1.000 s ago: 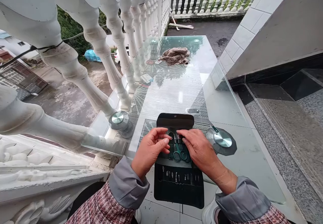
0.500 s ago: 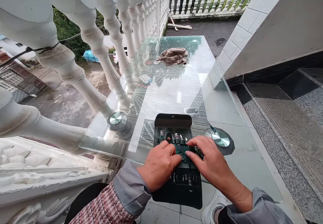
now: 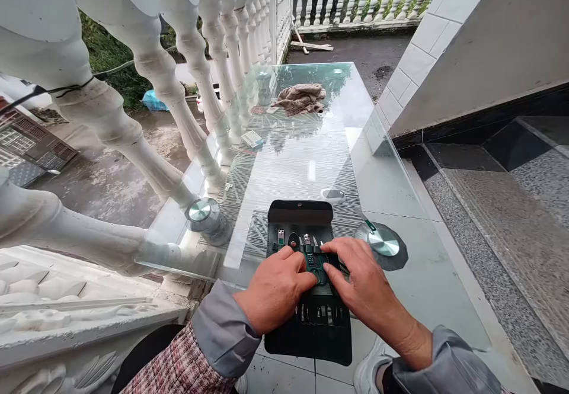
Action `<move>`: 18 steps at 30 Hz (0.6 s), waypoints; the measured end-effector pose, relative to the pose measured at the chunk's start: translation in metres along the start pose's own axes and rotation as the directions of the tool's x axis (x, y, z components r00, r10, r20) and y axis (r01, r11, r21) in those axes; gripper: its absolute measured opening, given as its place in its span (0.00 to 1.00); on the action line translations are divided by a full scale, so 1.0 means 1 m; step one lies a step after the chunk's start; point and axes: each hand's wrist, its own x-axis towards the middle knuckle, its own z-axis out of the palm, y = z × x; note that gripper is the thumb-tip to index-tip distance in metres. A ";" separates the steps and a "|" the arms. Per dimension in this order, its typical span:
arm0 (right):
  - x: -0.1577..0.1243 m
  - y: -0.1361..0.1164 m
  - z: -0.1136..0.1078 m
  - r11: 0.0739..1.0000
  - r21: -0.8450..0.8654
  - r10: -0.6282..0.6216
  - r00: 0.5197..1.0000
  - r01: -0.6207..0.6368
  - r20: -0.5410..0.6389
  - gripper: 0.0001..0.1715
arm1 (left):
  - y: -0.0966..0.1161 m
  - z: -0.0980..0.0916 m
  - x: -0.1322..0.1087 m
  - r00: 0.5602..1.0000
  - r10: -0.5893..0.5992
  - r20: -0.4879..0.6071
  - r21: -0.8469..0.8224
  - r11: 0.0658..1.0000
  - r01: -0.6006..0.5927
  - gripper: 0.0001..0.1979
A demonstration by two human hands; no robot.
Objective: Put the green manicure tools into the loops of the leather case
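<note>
A black case (image 3: 306,346) lies unfolded at the near edge of the glass table (image 3: 284,181), with small metal tools in its loops and lower slots. My left hand (image 3: 278,287) rests over the case's left side, fingers bent, its thumb at the ring handles of a green tool (image 3: 316,272). From the right, my right hand (image 3: 362,275) reaches over the case; its thumb and forefinger are at the right side of the green tools. What lies between those fingertips is too small to tell. A nail clipper (image 3: 281,237) sits in the upper left loop.
A green-handled tool (image 3: 370,224) lies on the glass right of the case. Farther back are a crumpled brown cloth (image 3: 301,99), a small box (image 3: 252,140) and a white oval item (image 3: 332,194). White balusters (image 3: 155,56) line the left; stone steps (image 3: 489,204) are at right.
The whole view has shifted slightly, so things appear a little farther left. Both hands stay over the case, with only small finger movement on the right.
</note>
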 end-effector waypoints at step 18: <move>0.023 0.003 0.011 0.988 -0.004 -0.151 0.988 0.151 0.039 0.21 | 0.001 0.002 -0.003 1.000 0.009 -0.020 0.036 0.999 -0.009 0.08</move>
